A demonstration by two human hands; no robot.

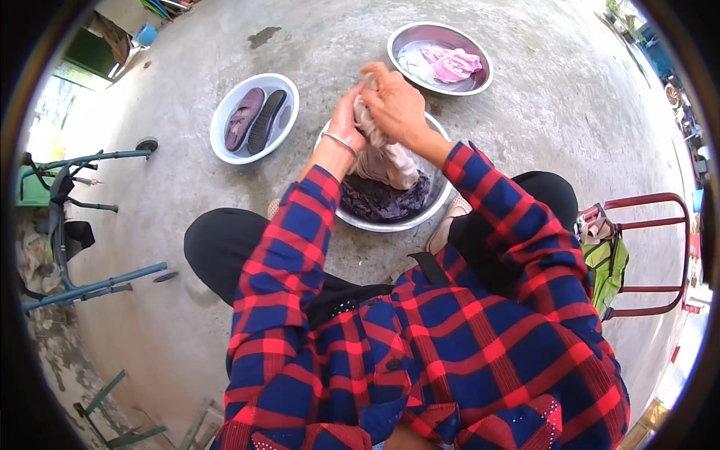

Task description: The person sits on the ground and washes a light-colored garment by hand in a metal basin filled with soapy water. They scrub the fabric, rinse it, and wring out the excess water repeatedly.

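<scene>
Between my two hands a wet, pale beige cloth is bunched and twisted, its lower part hanging down into a metal basin. My left hand is closed around the cloth's left side, with a bangle on the wrist. My right hand grips the cloth from the right, a little higher, its fingers curled over it. Beneath the cloth, dark purple wet fabric lies in the basin, which stands on the floor between my feet.
A white basin with a pair of dark purple shoes stands at the far left. Far right, another metal basin holds pink cloth. A blue-green metal frame is at left; a red metal frame with a green bag at right.
</scene>
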